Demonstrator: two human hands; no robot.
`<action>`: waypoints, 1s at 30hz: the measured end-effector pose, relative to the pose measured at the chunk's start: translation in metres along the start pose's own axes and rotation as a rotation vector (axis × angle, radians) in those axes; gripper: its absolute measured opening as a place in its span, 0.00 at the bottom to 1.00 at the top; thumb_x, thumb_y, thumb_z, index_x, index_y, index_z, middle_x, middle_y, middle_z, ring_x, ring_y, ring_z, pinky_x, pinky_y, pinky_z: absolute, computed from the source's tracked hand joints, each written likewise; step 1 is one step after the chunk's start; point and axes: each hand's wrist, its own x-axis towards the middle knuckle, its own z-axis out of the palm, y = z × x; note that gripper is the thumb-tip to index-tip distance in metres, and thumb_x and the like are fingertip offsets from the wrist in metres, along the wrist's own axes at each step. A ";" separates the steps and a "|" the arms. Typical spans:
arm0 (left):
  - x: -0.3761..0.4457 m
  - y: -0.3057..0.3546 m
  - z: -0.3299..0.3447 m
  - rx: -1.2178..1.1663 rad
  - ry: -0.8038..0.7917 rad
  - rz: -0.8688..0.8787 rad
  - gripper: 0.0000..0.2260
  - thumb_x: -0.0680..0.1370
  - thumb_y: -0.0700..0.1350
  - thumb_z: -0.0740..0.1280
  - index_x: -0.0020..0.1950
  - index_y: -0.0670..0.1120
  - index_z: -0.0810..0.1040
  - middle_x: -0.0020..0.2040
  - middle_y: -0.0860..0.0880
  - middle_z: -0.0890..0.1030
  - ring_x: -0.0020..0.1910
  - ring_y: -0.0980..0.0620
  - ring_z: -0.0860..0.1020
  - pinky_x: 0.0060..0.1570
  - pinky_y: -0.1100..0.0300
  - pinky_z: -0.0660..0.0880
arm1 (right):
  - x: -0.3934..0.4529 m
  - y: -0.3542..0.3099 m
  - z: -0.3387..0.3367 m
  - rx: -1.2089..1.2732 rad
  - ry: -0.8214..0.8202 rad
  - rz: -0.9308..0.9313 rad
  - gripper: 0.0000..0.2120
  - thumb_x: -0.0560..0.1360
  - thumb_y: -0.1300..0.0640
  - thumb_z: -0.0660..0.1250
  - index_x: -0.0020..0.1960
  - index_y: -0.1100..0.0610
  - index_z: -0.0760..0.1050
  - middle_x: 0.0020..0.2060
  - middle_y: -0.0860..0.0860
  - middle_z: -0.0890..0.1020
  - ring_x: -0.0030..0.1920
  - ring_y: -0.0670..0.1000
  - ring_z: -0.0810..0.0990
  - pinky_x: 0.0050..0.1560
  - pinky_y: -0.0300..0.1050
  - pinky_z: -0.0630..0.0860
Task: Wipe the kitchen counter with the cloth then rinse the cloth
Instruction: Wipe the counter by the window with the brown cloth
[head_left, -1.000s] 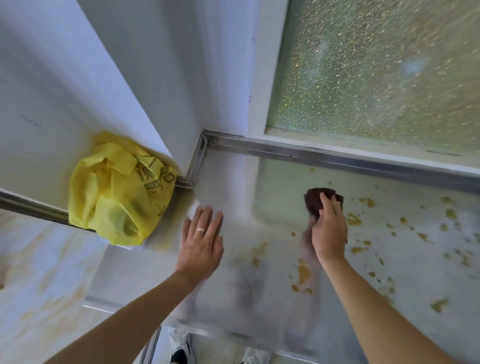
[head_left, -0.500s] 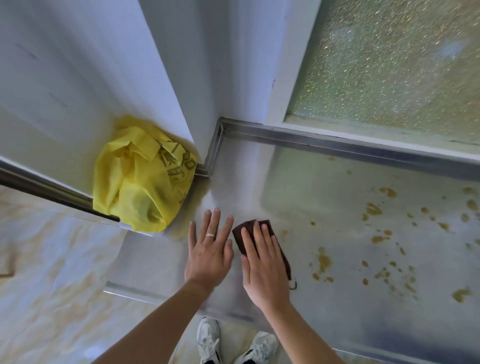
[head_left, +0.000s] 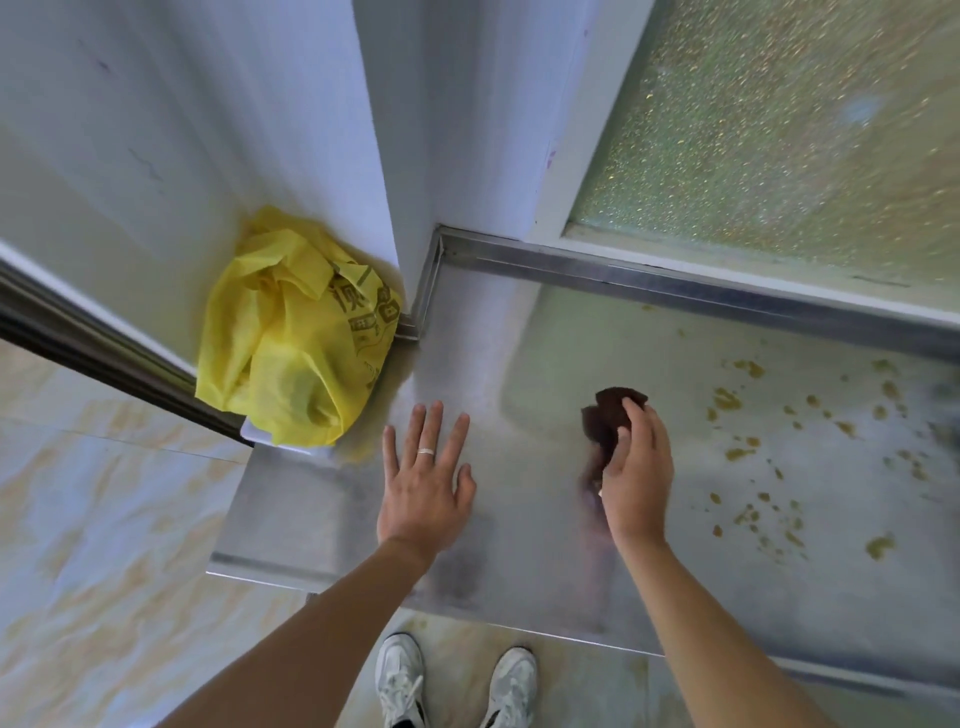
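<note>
Since half a second ago, the cloth (head_left: 610, 418) has been slid to the right, away from the left hand (head_left: 427, 480), toward the brown spots (head_left: 737, 454).

Now the dark brown cloth is bunched up and gripped by the curled fingers of the right hand (head_left: 636, 467), near the middle of the frame on the shiny metal counter (head_left: 519, 353). The left hand is laid flat on the counter with fingers straight and spread, and a ring (head_left: 425, 451) is worn on it. A crinkly yellow bag (head_left: 291, 332) is tucked in the corner by the white wall (head_left: 182, 130), upper left of the hands. Bumpy frosted glass (head_left: 779, 130) is seen at the upper right. White shoes (head_left: 400, 680) are seen on the marbled floor (head_left: 104, 519) at the bottom.
</note>
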 end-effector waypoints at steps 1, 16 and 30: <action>-0.001 0.000 -0.001 -0.003 0.002 0.001 0.28 0.81 0.51 0.58 0.82 0.53 0.60 0.83 0.45 0.57 0.83 0.45 0.48 0.79 0.36 0.51 | -0.012 -0.010 -0.006 0.012 0.012 -0.022 0.18 0.84 0.59 0.57 0.71 0.61 0.74 0.70 0.62 0.75 0.70 0.63 0.75 0.70 0.62 0.73; -0.006 0.005 -0.005 -0.072 0.166 0.030 0.24 0.74 0.44 0.60 0.69 0.43 0.76 0.71 0.42 0.75 0.75 0.41 0.69 0.76 0.39 0.61 | -0.017 -0.011 0.026 -0.191 -0.286 -0.544 0.20 0.83 0.58 0.61 0.75 0.50 0.69 0.77 0.53 0.67 0.78 0.55 0.65 0.74 0.54 0.66; 0.041 0.143 0.013 -0.116 0.051 0.019 0.15 0.72 0.41 0.63 0.59 0.43 0.75 0.64 0.44 0.75 0.69 0.41 0.71 0.72 0.47 0.65 | -0.027 0.042 -0.070 -0.221 -0.164 -0.347 0.22 0.78 0.56 0.67 0.72 0.55 0.73 0.68 0.56 0.75 0.65 0.59 0.76 0.61 0.55 0.76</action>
